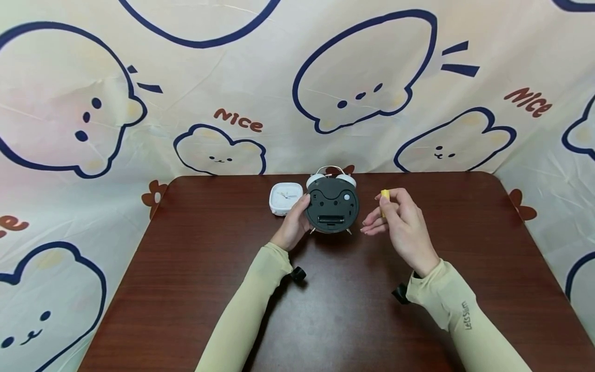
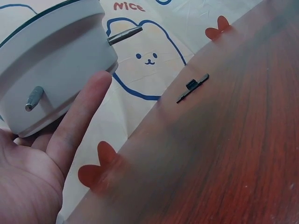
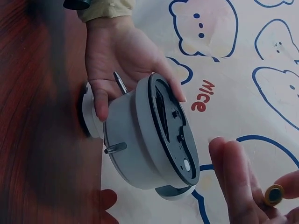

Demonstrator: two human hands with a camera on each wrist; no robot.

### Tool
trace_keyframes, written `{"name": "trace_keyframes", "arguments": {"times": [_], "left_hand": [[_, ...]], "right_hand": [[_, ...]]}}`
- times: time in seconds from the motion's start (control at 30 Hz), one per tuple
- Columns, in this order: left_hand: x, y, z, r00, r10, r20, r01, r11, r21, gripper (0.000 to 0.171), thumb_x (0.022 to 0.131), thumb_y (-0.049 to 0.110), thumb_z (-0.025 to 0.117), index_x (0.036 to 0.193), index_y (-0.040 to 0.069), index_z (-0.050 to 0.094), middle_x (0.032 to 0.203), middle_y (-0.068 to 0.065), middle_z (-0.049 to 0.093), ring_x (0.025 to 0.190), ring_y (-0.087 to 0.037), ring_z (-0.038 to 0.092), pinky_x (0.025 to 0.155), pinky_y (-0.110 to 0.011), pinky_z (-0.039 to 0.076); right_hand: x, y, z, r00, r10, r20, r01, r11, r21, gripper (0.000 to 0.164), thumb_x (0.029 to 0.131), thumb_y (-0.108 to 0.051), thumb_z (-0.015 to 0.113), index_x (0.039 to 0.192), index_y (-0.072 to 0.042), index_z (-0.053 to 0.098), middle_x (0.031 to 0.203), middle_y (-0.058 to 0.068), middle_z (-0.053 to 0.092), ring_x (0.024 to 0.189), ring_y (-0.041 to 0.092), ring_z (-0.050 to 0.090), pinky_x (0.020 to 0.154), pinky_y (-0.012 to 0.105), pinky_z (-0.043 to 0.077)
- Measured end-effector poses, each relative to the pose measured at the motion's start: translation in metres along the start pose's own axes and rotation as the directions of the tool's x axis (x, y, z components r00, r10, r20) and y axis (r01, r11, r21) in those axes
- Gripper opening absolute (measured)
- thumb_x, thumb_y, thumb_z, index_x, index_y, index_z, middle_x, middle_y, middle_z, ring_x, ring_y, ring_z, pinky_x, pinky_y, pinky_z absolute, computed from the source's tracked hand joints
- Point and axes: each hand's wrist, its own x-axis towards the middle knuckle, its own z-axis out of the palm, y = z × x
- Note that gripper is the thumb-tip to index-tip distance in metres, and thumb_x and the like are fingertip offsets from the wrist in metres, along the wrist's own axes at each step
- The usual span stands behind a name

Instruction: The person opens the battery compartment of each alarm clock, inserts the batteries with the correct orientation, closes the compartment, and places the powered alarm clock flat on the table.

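Note:
My left hand (image 1: pixel 293 227) grips a white twin-bell alarm clock (image 1: pixel 333 199) by its side. The clock's black back faces me, and its battery compartment (image 1: pixel 331 219) shows as an uncovered dark slot. Two metal legs, one of them a short grey leg (image 2: pixel 34 98), stick out of the white case near the left fingers. To the right of the clock, my right hand (image 1: pixel 406 227) pinches a yellow battery (image 1: pixel 385 195) between thumb and fingers. In the right wrist view the battery (image 3: pixel 274 195) shows its round end, apart from the clock.
A small white square clock (image 1: pixel 285 198) stands at the table's back, just left of the held one. A small black battery cover (image 2: pixel 193 87) lies on the brown table (image 1: pixel 223 268). Behind hangs a cloth (image 1: pixel 279 62) with bear drawings.

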Motion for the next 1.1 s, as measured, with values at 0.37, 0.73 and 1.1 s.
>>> {"name": "trace_keyframes", "arguments": {"times": [0.37,0.73,1.1], "left_hand": [[0.0012,-0.0008,0.001,1.0,0.009,0.024,-0.009,1.0,0.009,0.059,0.111,0.044,0.03,0.16,0.011,0.037,0.128,0.003,0.066,0.103,-0.009,0.067,0.082,-0.027,0.058],[-0.0011,-0.0017,0.0009,1.0,-0.001,-0.006,0.001,0.999,-0.038,0.056,0.111,0.044,0.032,0.151,0.007,0.043,0.121,0.004,0.067,0.102,-0.007,0.067,0.083,-0.026,0.057],[0.0005,-0.0011,0.001,1.0,-0.013,-0.003,0.013,1.0,-0.007,0.059,0.11,0.043,0.031,0.156,0.006,0.038,0.121,0.003,0.065,0.097,-0.007,0.066,0.078,-0.025,0.056]], "right_hand": [[0.0014,0.0083,-0.0014,0.994,-0.102,0.048,0.107,0.989,-0.101,0.021,0.109,-0.015,0.053,0.121,0.002,0.049,0.13,0.02,0.07,0.108,0.013,0.074,0.092,0.022,0.058],[-0.001,0.0049,-0.0007,0.975,-0.22,-0.024,0.206,0.943,-0.262,0.025,0.096,-0.008,0.074,0.12,-0.016,0.075,0.125,-0.001,0.075,0.103,0.001,0.069,0.077,0.016,0.057],[-0.0016,0.0083,-0.0013,0.959,-0.284,0.001,0.275,0.927,-0.254,0.028,0.091,-0.001,0.077,0.118,-0.009,0.077,0.122,0.001,0.075,0.105,0.001,0.069,0.077,0.016,0.058]]}}
